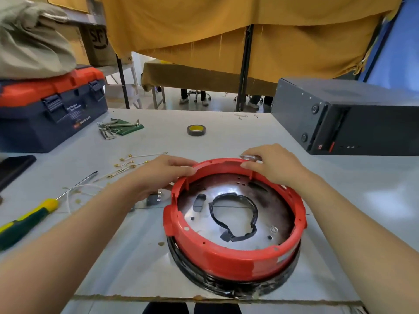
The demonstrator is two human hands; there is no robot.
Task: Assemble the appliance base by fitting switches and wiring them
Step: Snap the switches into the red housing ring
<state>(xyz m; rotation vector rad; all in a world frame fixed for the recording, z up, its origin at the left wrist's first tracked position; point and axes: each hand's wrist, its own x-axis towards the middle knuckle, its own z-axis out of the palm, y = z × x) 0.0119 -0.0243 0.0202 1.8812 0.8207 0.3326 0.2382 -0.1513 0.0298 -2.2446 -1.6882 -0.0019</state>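
A round red appliance base (pixel 229 259) with a shiny metal floor sits on a black ring near the table's front edge. A loop of black tape lies on that floor. My left hand (pixel 158 175) grips the red rim at its far left, fingers curled over the edge. At the far right of the rim my right hand (pixel 272 164) pinches a small silver metal part (pixel 249 157) just outside the wall. Several white wires with gold terminals (pixel 131 162) lie left of the base. A small grey switch part (pixel 155 198) lies under my left wrist.
A green-and-yellow screwdriver (pixel 27 219) lies at the front left. Hex keys (pixel 113 129) and a tape roll (pixel 196 130) sit farther back. A blue-and-orange toolbox (pixel 49 107) stands at the back left, a black box (pixel 353 118) at the back right, a dark phone (pixel 13 168) at the left edge.
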